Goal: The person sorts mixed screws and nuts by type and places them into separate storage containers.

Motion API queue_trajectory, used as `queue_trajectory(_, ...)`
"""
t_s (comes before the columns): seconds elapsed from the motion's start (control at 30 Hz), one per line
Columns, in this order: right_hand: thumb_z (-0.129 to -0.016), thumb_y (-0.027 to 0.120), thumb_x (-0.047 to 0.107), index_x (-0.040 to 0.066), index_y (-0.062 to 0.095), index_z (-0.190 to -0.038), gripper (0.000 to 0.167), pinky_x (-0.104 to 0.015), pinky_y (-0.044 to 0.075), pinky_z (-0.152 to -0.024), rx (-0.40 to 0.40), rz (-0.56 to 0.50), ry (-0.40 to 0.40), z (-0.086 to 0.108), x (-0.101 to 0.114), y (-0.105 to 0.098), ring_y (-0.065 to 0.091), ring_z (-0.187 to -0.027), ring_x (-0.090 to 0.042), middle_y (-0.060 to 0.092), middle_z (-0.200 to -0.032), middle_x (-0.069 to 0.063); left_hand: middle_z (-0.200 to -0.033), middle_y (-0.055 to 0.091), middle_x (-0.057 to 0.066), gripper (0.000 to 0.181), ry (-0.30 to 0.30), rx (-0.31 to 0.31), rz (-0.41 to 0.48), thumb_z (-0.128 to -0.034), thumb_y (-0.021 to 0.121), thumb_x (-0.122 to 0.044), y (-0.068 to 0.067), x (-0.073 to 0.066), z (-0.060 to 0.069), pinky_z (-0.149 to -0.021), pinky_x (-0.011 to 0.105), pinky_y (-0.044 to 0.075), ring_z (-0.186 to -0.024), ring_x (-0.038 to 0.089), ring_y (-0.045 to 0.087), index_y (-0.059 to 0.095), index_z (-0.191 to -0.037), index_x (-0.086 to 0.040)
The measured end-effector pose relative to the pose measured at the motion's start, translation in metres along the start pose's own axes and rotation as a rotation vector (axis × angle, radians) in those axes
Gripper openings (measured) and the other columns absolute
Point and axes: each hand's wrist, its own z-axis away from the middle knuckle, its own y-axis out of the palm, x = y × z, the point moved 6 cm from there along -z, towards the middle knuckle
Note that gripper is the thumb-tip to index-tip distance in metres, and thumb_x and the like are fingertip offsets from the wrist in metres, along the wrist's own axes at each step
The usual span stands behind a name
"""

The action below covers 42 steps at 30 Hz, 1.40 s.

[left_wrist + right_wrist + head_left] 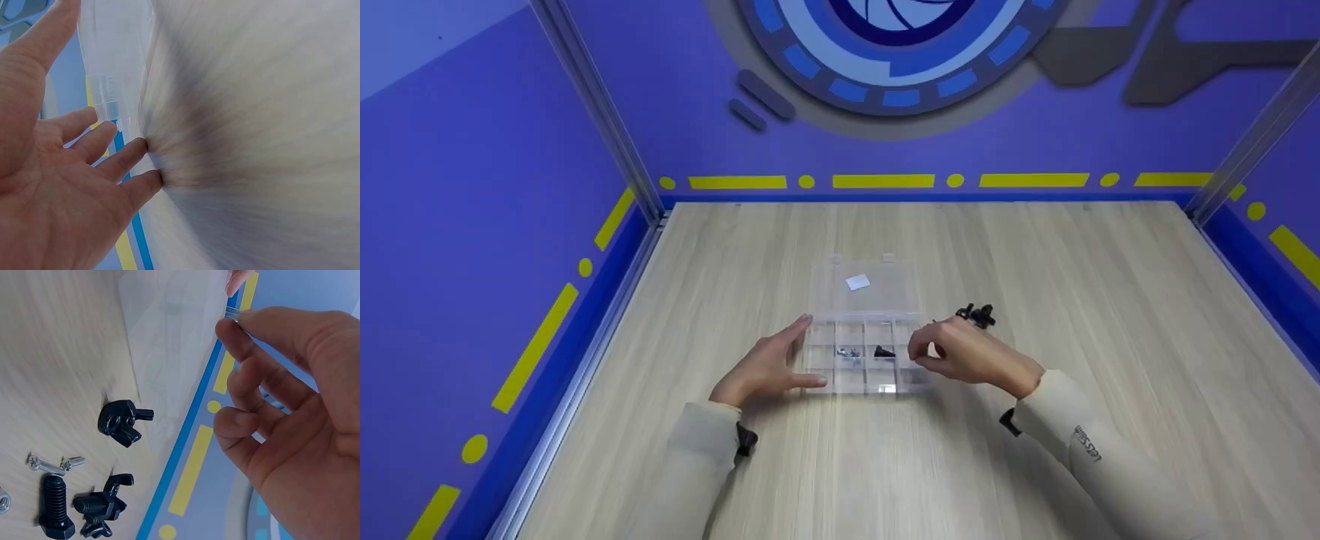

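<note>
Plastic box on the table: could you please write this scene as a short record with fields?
box: clear plastic box, divided into compartments
lid: open lid on the far side, a white label showing there
contents: small silver pieces; black part in another compartment
left hand: spread at the box's left side
right hand: thumb and forefinger together near the right edge; any held item unclear
beside box: black bolt, silver screws, black winged part

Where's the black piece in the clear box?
In the head view, the black piece lies in the compartment just right of the silver pieces, with the right hand to its right.
</note>
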Motion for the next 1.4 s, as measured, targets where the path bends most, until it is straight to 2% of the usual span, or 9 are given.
queue_trajectory(0.2,-0.092,0.073,0.001,0.006,0.081,-0.095,0.01,-0.026,0.058,-0.065,0.052,0.004,-0.013,-0.001,0.003,0.005,0.066,-0.072,-0.007,0.078,-0.094,0.0,-0.168,0.026,0.006,0.11,0.011,-0.004,-0.005,-0.079,0.09,-0.042,-0.001,0.0,0.0,-0.126,0.044,0.022,-0.154,0.025,0.025,0.026,-0.164,-0.014)
queue_trajectory(0.33,-0.094,0.069,-0.003,0.004,0.081,-0.1,0.015,-0.03,0.061,-0.072,0.102,0.018,0.002,-0.002,0.005,0.007,0.071,-0.083,-0.009,0.078,-0.1,-0.003,-0.168,0.026,0.006,0.111,0.009,-0.006,-0.006,-0.0788,0.09,-0.042,-0.001,-0.001,0.0,-0.126,0.044,0.022,-0.154,0.025,0.024,0.025,-0.164,-0.014)
queue_trajectory(0.57,-0.089,0.048,-0.019,0.004,0.08,-0.108,0.044,-0.04,0.061,-0.088,0.231,0.007,0.107,0.0,0.008,0.012,0.072,-0.107,-0.022,0.077,-0.111,-0.006,-0.169,0.026,0.006,0.111,0.008,-0.009,-0.004,-0.0785,0.09,-0.044,-0.001,-0.001,0.0,-0.126,0.044,0.022,-0.154,0.025,0.024,0.026,-0.164,-0.014)
queue_trajectory(0.73,-0.084,0.043,-0.024,0.005,0.079,-0.113,0.055,-0.043,0.058,-0.095,0.306,0.022,0.153,0.001,0.008,0.017,0.069,-0.115,-0.025,0.075,-0.117,-0.006,-0.168,0.027,0.006,0.111,0.008,-0.007,-0.01,-0.0781,0.09,-0.045,-0.001,-0.001,0.0,-0.126,0.044,0.022,-0.154,0.025,0.025,0.027,-0.164,-0.014)
queue_trajectory(0.97,-0.08,0.04,-0.027,0.007,0.079,-0.115,0.063,-0.043,0.057,-0.097,0.328,0.032,0.185,0.002,0.006,0.021,0.067,-0.118,-0.026,0.075,-0.12,-0.006,-0.168,0.027,0.006,0.11,0.015,-0.008,-0.024,-0.0786,0.089,-0.045,-0.001,0.0,0.0,-0.125,0.044,0.023,-0.154,0.026,0.026,0.026,-0.164,-0.014)
queue_trajectory(1.1,-0.079,0.04,-0.027,0.008,0.08,-0.115,0.064,-0.043,0.057,-0.097,0.326,0.033,0.177,0.002,0.007,0.022,0.068,-0.118,-0.026,0.075,-0.119,-0.006,-0.168,0.027,0.006,0.11,0.02,-0.009,-0.037,-0.0789,0.089,-0.045,0.0,0.0,0.0,-0.125,0.044,0.024,-0.154,0.026,0.027,0.026,-0.164,-0.014)
queue_trajectory(1.27,-0.082,0.041,-0.025,0.006,0.08,-0.114,0.059,-0.043,0.058,-0.096,0.31,0.039,0.149,0.0,0.007,0.021,0.069,-0.116,-0.027,0.075,-0.118,-0.007,-0.168,0.027,0.006,0.111,0.015,-0.013,-0.03,-0.078,0.09,-0.045,-0.002,0.0,0.0,-0.125,0.044,0.023,-0.154,0.026,0.026,0.026,-0.164,-0.015)
queue_trajectory(1.4,-0.089,0.047,-0.018,0.004,0.08,-0.112,0.046,-0.042,0.059,-0.093,0.286,0.03,0.118,-0.001,0.007,0.02,0.07,-0.113,-0.025,0.076,-0.115,-0.007,-0.168,0.027,0.007,0.111,0.018,-0.016,-0.023,-0.0774,0.09,-0.045,-0.003,-0.001,0.001,-0.125,0.044,0.023,-0.154,0.026,0.026,0.027,-0.164,-0.014)
